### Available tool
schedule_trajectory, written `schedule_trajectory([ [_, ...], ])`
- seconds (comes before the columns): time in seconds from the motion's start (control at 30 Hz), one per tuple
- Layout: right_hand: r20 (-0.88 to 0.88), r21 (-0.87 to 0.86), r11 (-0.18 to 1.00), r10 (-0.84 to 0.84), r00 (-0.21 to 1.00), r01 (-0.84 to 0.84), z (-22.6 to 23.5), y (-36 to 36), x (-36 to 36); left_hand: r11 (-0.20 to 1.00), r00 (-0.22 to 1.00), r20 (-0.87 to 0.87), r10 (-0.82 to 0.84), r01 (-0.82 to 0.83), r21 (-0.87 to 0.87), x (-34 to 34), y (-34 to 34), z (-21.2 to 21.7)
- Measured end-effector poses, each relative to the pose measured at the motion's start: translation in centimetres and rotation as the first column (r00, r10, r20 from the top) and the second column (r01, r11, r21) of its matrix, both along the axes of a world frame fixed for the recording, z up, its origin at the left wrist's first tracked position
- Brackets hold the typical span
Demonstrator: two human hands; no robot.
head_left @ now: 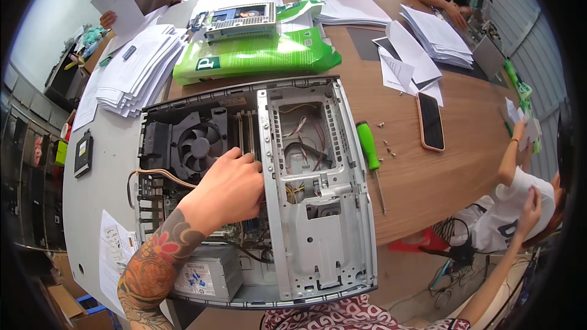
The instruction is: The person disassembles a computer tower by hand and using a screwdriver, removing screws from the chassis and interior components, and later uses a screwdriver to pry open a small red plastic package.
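Note:
An opened desktop computer case (309,226) lies in front of me, with its metal drive frame on the right side. My left hand (232,186) reaches into it beside that frame, just below the memory slots (247,128). Its fingers are curled and closed; the tips, and whatever they grip, are hidden. A black cooling fan (199,143) sits to the upper left of the hand, and a silver power supply (208,274) lies below it. Far out to the right, away from the case, my right hand (529,211) is raised near a person in white. Its fingers are too small to read.
Right of the case lie a green-handled screwdriver (367,146), several loose screws (386,146) and a phone (431,122). Behind it, a metal drive cage (241,23) rests on a green plastic package (263,55). Paper stacks (137,76) surround these. Several other people sit around the table.

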State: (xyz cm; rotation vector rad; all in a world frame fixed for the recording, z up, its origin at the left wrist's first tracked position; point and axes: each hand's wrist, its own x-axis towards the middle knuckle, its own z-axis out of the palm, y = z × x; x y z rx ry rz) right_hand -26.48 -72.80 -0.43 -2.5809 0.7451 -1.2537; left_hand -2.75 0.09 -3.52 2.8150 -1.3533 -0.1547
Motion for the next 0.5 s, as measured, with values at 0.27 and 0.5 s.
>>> schedule_trajectory([
  [0.27, -0.235, 0.024, 0.913, 0.4, 0.886, -0.407, -0.3, 21.7, 8.9, 1.0, 1.0, -0.002, -0.004, 0.004, 0.012, -0.1, 0.3, 0.7],
  [0.5, -0.175, 0.311, 0.739, 0.663, 0.728, -0.598, -2.2, 29.4, 10.6, 0.995, 0.999, 0.004, -0.042, 0.041, 0.086, 0.5, 0.2, 0.5],
])
